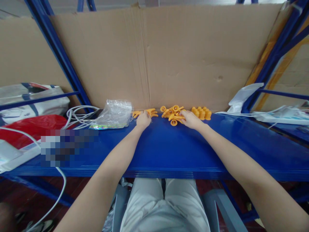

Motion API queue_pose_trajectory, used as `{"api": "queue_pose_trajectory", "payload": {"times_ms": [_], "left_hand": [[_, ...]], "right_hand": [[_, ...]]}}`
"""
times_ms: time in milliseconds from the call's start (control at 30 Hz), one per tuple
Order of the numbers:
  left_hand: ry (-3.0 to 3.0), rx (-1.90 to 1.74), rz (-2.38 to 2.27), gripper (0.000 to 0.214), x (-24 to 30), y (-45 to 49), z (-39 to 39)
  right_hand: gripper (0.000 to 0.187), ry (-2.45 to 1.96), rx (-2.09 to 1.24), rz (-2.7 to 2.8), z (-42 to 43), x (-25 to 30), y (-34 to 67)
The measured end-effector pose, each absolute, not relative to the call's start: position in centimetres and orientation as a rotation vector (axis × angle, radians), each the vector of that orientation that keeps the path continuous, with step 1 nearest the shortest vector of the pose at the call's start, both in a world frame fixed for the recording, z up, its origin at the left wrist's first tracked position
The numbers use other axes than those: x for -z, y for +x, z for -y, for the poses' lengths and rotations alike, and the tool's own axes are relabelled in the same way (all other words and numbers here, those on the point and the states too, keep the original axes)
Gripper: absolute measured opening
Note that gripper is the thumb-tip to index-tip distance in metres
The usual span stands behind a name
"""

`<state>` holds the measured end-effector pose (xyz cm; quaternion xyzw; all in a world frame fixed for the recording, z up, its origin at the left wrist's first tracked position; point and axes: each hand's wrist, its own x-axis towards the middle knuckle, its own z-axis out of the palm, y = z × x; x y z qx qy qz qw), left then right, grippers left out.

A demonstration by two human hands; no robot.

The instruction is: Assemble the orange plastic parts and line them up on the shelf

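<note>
Small orange plastic parts lie along the back of a blue shelf (169, 151) against a cardboard wall. My left hand (143, 120) rests on the left cluster of orange parts (147, 112), fingers curled over a piece. My right hand (190, 119) reaches into the loose middle pile of orange parts (172, 113), fingers closed on one of them. A neat group of upright orange parts (201, 112) stands just right of my right hand.
A crumpled clear plastic bag (114, 114) lies left of the parts, with coiled white cables (78, 116) beyond it. A red bag (33, 127) and a white bag (29, 100) sit at the far left. White packets and cables (277, 114) lie at the right.
</note>
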<state>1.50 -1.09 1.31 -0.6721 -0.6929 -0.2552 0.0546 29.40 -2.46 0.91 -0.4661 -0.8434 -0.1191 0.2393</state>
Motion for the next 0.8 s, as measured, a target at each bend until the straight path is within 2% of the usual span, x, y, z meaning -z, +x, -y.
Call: {"api": "queue_pose_trajectory", "payload": {"times_ms": [267,433,633,800], "left_hand": [[-2.123,0.734,2.043,0.030,-0.8,1.4,0.5],[-2.195,0.581,1.918,0.041,-0.3,1.1,0.2],[-2.207,0.564,1.889,0.040,-0.1,0.4,-0.8],[-2.214,0.581,1.875,0.040,-0.2,0.4,-0.9]], "right_hand": [[0.023,-1.231,0.245,1.875,2.1,-1.5,29.3],[0.020,-1.281,0.178,1.711,2.8,-2.5,28.7],[0.023,-1.354,0.038,1.739,3.2,-2.7,27.9],[0.026,-1.435,0.081,1.975,3.7,-2.3,27.1]]}}
